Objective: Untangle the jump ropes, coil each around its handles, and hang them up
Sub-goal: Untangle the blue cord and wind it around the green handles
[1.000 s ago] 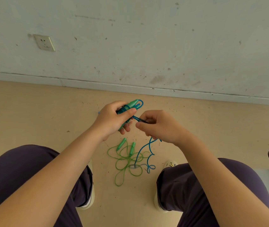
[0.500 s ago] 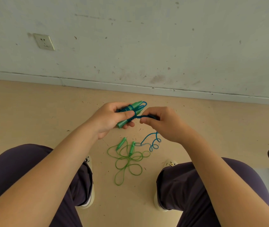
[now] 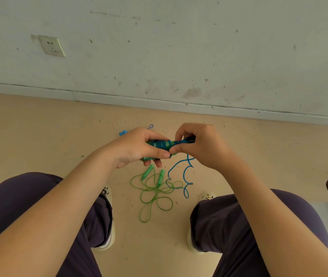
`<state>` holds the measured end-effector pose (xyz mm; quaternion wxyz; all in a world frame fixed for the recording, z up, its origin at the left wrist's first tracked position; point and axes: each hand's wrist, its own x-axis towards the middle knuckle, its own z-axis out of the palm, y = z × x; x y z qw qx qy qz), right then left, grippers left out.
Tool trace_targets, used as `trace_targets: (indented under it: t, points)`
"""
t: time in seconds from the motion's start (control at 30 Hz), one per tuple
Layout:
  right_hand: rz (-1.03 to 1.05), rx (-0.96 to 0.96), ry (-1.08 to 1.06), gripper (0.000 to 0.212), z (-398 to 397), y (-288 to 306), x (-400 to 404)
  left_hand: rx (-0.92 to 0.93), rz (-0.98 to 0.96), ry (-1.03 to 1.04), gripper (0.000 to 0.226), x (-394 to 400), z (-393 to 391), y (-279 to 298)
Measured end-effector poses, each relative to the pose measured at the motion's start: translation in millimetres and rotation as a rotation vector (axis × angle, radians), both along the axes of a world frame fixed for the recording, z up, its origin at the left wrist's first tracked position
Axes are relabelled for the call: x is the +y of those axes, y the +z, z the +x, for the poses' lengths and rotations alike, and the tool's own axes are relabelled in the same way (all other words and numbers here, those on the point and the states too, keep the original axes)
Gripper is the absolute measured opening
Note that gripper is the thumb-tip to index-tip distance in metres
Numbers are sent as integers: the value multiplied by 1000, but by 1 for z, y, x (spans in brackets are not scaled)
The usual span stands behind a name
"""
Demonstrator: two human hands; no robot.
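Between the knees, in the head view, the left hand (image 3: 137,148) grips a pair of green handles (image 3: 164,144), its fingers curled under them and its thumb laid along the near side. Several turns of the blue rope (image 3: 181,172) are already wound round the handles just right of that grip. The right hand (image 3: 201,145) meets the left at the handles' right end and pinches the blue rope there between thumb and curled fingers. From the right hand's underside the unwound blue rope drops in loose curls to the floor (image 3: 39,140), where its lowest loops lie touching the green rope (image 3: 155,194).

The green rope lies on the floor straight below the two hands, spread in open loops, with its two green handles (image 3: 154,174) side by side at the top of the tangle, close under the left hand's fingers. Beyond the left hand's knuckles a small blue object (image 3: 122,133) and a bit of striped cord (image 3: 150,126) peep out on the floor; what they are cannot be told. A wall socket (image 3: 51,46) sits on the wall far up and to the left.
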<state>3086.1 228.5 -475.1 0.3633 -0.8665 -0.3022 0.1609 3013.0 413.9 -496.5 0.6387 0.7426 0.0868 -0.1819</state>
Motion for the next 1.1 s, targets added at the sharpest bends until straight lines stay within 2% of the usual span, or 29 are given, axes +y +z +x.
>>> trace_targets:
  t: [0.23, 0.37, 0.47, 0.57, 0.7, 0.83, 0.9, 1.0, 1.03, 1.1]
  points:
    - [-9, 72, 45, 13, -3, -2, 2, 14, 98, -107, 27, -3, -1, -3]
    - [53, 145, 44, 19, -3, -2, 3, 42, 129, -129, 21, -6, -1, -1]
    - [99, 219, 33, 22, 0, -3, 5, 50, 115, -96, 20, -12, -2, -3]
    - [128, 289, -7, 15, 3, -2, 4, 45, 85, -73, 16, -11, 0, -1]
    - [290, 335, -170, 22, 12, -8, -1, 57, 81, -108, 19, -4, -1, 2]
    - [423, 280, -534, 29, 34, -16, -13, 84, 159, -51, 13, 3, -4, 1]
    - [358, 232, -639, 29, 45, -18, -20, 92, 168, -21, 15, 5, -6, 0]
    - [-22, 124, -543, 35, 45, -30, -20, 92, 141, -16, 20, 4, -7, 1]
    - [-69, 105, -505, 40, 38, -30, -15, 93, 139, -14, 23, 3, -6, 1]
    - [40, 91, -387, 37, 22, -26, -5, 100, 135, -17, 25, 2, -5, 0]
